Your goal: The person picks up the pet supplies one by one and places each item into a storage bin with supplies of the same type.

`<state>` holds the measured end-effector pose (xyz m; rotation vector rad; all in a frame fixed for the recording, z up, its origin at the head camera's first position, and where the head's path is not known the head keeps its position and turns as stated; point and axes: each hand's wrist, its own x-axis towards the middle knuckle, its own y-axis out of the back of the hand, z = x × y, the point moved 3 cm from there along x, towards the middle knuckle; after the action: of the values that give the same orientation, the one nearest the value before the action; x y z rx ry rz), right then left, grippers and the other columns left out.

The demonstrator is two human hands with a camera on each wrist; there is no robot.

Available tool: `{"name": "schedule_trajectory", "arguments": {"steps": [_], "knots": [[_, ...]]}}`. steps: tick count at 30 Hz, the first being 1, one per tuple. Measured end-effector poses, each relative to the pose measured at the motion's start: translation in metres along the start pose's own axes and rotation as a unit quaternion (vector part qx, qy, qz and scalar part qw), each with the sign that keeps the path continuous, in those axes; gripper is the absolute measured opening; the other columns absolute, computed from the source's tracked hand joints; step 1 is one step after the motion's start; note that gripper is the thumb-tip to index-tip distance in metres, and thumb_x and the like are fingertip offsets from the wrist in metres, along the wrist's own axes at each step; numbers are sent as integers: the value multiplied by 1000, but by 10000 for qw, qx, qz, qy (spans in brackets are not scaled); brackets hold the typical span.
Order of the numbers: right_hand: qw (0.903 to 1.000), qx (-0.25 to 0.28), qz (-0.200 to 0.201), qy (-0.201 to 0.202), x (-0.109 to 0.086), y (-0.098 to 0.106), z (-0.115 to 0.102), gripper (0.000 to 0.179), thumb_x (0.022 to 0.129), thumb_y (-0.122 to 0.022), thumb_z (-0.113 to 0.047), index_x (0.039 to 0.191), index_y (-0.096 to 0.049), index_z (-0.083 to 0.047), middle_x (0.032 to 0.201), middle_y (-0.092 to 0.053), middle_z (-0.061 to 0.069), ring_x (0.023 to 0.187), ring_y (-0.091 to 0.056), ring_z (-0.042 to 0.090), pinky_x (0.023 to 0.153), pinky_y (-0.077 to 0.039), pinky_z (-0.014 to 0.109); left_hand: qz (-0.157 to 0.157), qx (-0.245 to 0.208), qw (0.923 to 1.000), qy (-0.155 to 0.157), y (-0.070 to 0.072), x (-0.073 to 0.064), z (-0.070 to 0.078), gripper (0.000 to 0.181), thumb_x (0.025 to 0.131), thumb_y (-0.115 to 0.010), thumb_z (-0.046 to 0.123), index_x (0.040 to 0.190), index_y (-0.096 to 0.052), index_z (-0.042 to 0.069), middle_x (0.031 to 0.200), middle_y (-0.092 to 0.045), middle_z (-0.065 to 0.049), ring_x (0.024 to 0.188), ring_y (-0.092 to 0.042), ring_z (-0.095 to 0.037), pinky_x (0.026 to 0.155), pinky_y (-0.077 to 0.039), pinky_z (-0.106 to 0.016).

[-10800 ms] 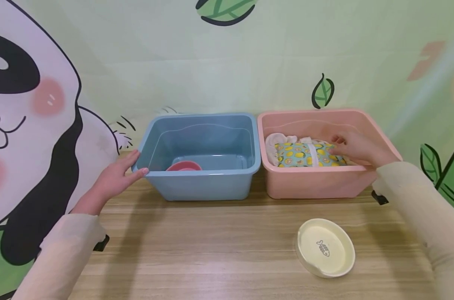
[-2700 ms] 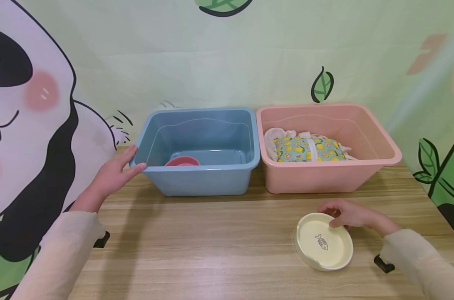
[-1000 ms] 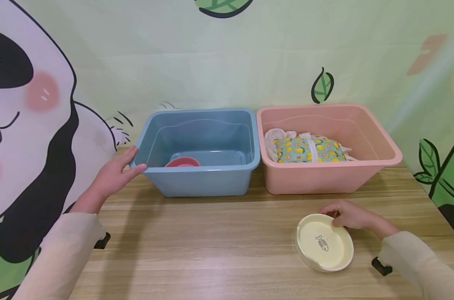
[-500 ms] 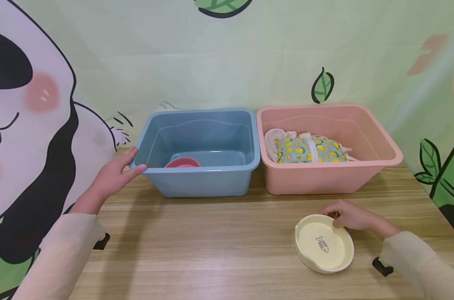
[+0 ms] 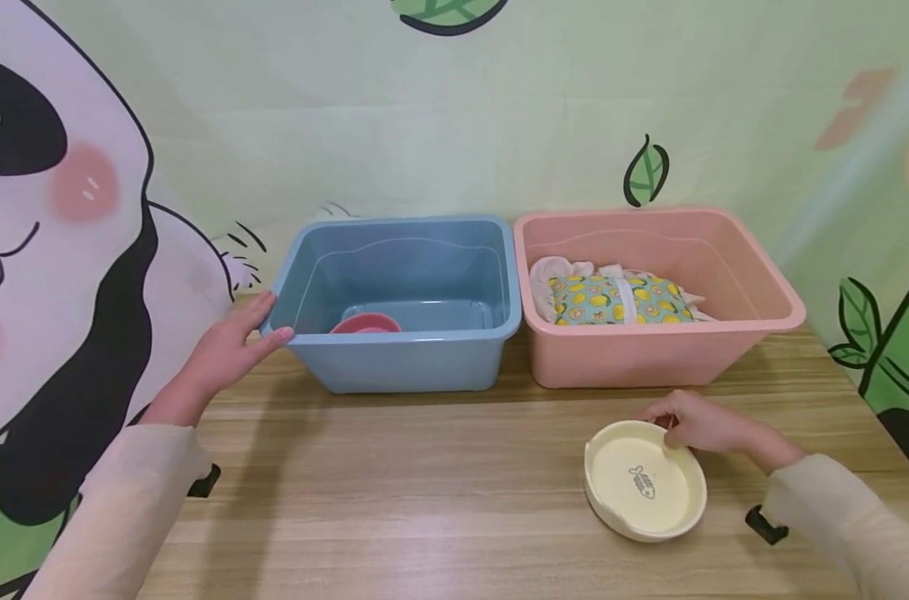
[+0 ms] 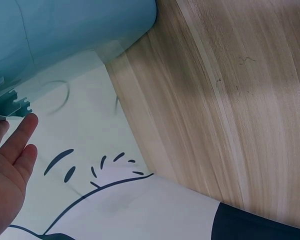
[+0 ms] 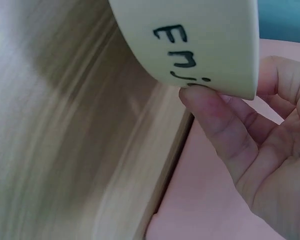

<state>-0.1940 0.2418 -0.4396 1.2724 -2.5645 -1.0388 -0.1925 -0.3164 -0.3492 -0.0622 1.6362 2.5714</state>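
My right hand (image 5: 700, 422) pinches the far right rim of a shallow cream pet bowl (image 5: 644, 483) with a fish drawing inside. In the right wrist view the thumb presses the bowl's lettered outer wall (image 7: 210, 47) and the other fingers are over the rim. The bowl is slightly tilted; whether its base touches the table I cannot tell. My left hand (image 5: 225, 348) rests with straight fingers at the near left corner of a blue bin (image 5: 402, 367), its thumb on the rim. A pinkish-red round dish (image 5: 367, 323) lies in that bin, partly hidden by the front wall.
A pink bin (image 5: 626, 360) stands right beside the blue one. Inside lie a lemon-print bundle (image 5: 589, 302) with a white band and white frilly cloth (image 5: 550, 268). Both bins are at the back of the wooden table (image 5: 394, 492), before a panda-print backdrop (image 5: 454, 133).
Earlier my right hand was at the lemon-print bundle; it has since moved to the bowl and taken its rim. Just now the bowl has shifted slightly left and back. My left hand stays put.
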Motion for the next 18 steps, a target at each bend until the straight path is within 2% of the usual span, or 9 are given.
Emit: {"name": "schedule_trajectory", "arguments": {"steps": [3, 7, 18], "knots": [[9998, 84, -31, -190, 0, 2, -4, 44, 63, -47, 15, 101, -64, 1, 71, -61, 6, 50, -47, 2, 41, -42, 19, -20, -3, 10000, 34, 0, 0, 0, 79, 83, -42, 59, 143, -6, 21, 150, -6, -6, 134, -11, -39, 96, -17, -67], [9993, 252, -78, -250, 0, 4, -10, 45, 64, -48, 15, 105, -62, 2, 68, -58, 8, 42, -45, 4, 34, -40, 21, -21, 2, 10000, 53, 0, 0, 0, 79, 83, -42, 59, 143, -6, 21, 149, -7, -6, 134, -12, -39, 96, -17, -67], [9997, 230, -47, -68, 0, 10, -22, 43, 65, -50, 15, 105, -60, 5, 67, -52, 3, 44, -44, 3, 35, -39, 19, 42, -32, 10000, 0, 0, 0, 0, 78, 84, -43, 57, 143, -8, 21, 149, -10, -8, 133, -14, -40, 96, -17, -67]]}}
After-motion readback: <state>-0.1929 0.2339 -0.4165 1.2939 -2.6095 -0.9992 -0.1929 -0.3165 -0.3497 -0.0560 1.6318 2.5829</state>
